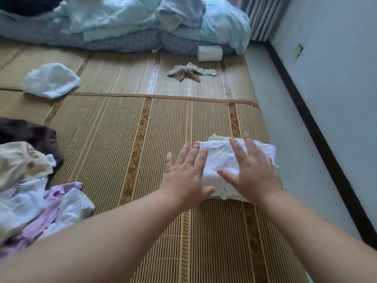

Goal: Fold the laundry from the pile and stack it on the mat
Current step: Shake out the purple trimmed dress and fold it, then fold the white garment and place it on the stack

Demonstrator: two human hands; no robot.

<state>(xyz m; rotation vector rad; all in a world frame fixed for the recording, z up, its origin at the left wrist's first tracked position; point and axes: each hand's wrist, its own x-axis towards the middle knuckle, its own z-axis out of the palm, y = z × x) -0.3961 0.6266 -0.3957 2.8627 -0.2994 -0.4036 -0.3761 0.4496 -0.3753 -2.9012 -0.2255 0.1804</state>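
Right under both hands lies a folded garment (pixel 219 160), white with a faint small print, resting on the woven mat (pixel 126 139). A pale yellowish layer (pixel 214 137) peeks out at its far edge, beneath it, so it appears to sit on top of another folded piece. The right hand (pixel 252 174) lies flat on the garment's right half, palm down, fingers straight and spread, gripping nothing. The left hand (pixel 183 174) is likewise flat and spread, palm down; its fingers (pixel 202 158) overlap the garment's left edge while the rest of the hand is over the bare mat, and it holds nothing either.

To the left of the left forearm sits the pile of laundry (pixel 32 193), a loose heap of cream, white, lilac and striped pieces, with a dark garment (pixel 26 133) at its far side. Further ahead of the left hand, a fluffy white cloth (pixel 51 80) lies on the mat. Ahead of both hands, well apart from them, is a small crumpled beige cloth (pixel 191 73), and just beyond it a white roll (pixel 209 53) lying against heaped pale blue bedding (pixel 122 25). To the right of the right hand, past the mat's edge, runs a strip of pale floor (pixel 285 139), then a dark baseboard (pixel 326 144) and the wall (pixel 346 68).
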